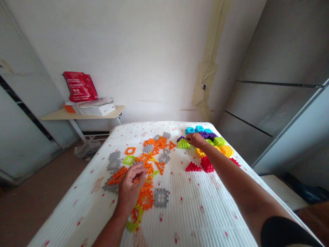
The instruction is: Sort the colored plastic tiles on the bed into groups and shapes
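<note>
My left hand (131, 183) hovers over a loose spread of plastic interlocking pieces, its fingers loosely curled and the thumb apart. Orange pieces (145, 199) lie beneath and beside it, mixed with grey ones; a grey window-pattern square (161, 198) lies to its right. A lime green square frame (129, 160) is just beyond the fingers. Farther off, my right hand (195, 140) is closed, fingertips pressed together at a lime green stack (183, 143). Whatever those fingers pinch is hidden. Around that hand stand stacks in blue (199, 128), purple (205, 135), yellow (227, 151) and red (207, 165).
Everything lies on a bed-like surface with a white ribbed cover (185, 212). A red triangular stack (193, 167) sits at the near side of the sorted stacks. Behind on the left, a small table (59, 115) bears a red bag (79, 86) and a white box (99, 109).
</note>
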`<state>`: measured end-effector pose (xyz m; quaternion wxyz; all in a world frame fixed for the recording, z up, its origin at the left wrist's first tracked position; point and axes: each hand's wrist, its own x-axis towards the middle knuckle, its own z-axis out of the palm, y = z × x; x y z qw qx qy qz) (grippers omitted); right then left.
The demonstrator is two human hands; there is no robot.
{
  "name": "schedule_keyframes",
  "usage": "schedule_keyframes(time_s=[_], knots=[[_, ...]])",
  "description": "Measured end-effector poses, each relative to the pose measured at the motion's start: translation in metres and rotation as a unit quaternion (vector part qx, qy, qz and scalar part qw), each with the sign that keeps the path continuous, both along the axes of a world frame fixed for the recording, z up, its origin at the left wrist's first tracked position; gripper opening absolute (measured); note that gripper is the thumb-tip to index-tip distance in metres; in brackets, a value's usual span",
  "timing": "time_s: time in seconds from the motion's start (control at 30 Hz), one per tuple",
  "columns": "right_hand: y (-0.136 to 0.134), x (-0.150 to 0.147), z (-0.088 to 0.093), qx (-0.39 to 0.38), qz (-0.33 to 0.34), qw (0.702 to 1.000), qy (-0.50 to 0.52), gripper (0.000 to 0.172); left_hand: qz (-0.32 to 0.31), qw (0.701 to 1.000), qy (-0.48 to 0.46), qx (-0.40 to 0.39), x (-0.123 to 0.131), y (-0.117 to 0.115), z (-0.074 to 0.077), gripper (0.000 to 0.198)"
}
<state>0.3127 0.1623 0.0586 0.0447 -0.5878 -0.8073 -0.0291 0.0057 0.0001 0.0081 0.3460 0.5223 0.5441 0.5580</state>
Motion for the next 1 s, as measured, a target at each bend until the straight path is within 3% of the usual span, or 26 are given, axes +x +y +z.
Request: schedule_keyframes(time_s=[0.2,0.33,0.53,0.7,0.8,0.9,1.0], knots=[[0.003,0.000,-0.004,0.003,-0.005,1.000,-0.008,0.028,-0.002,1.000,0.000,-0.004,0.000,0.001,0.000,0.036],[-0.001,-0.003,0.003,0.011,-0.003,1.000,-0.008,0.027,-0.003,1.000,-0.009,-0.004,-0.001,0.000,0.001,0.039],[-0.042,-0.036,0.012,0.029,0.067,0.997,0.026,0.029,0.034,0.999,-0.011,0.028,-0.014,0.005,0.003,0.030],[-0.107,-0.077,-0.017,0.008,0.254,0.965,0.060,0.020,0.192,0.976,0.077,0.062,-0.063,0.014,0.000,0.024],[-0.137,-0.088,-0.039,0.009,0.312,0.949,0.041,0.022,0.269,0.951,0.148,0.044,-0.091,0.017,-0.004,0.023],[-0.151,-0.088,-0.052,0.016,0.332,0.942,0.035,0.025,0.258,0.938,0.231,0.023,-0.104,0.025,-0.007,0.024],[-0.157,-0.083,-0.058,0.019,0.326,0.944,0.051,0.026,0.182,0.916,0.357,0.005,-0.100,0.038,-0.006,0.025]])
